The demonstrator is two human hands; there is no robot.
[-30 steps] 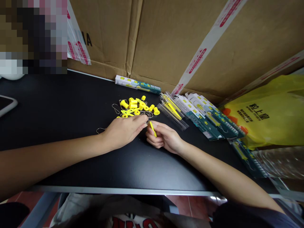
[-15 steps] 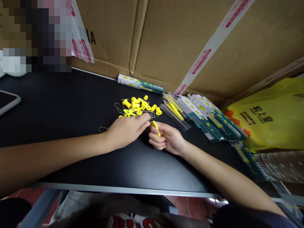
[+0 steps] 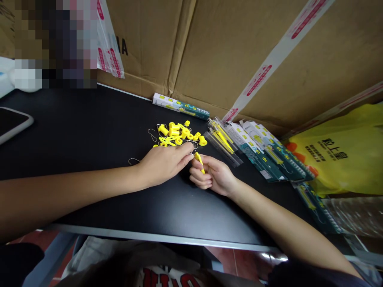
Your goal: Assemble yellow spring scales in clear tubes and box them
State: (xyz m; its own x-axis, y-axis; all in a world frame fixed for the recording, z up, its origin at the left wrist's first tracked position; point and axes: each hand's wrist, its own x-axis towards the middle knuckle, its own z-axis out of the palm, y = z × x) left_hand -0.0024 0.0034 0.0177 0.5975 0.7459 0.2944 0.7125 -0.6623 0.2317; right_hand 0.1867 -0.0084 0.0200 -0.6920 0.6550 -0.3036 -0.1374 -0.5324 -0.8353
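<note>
My right hand [image 3: 213,174] pinches a small flat yellow plastic piece [image 3: 199,162] that stands tilted between thumb and fingers. Just left of it, my left hand [image 3: 165,164] is closed at the fingertips on a thin metal wire hook [image 3: 193,153], whose end meets the top of the yellow piece. Beyond my left hand lies a pile of yellow plastic parts [image 3: 174,132], with spools, rings and wire hooks among them. Another wire hook [image 3: 133,160] lies left of my left hand, partly hidden by it.
Clear tubes with yellow strips [image 3: 223,137] lie right of the pile, beside printed boxes [image 3: 265,149]. A single printed box [image 3: 181,106] rests by the cardboard [image 3: 227,52]. A yellow bag [image 3: 344,151] is at the right, a phone [image 3: 13,123] at the left edge.
The whole view has shifted slightly, so things appear a little further right. Both hands keep nearly the same pose; the wire hook's end now shows at the top of the yellow piece.
</note>
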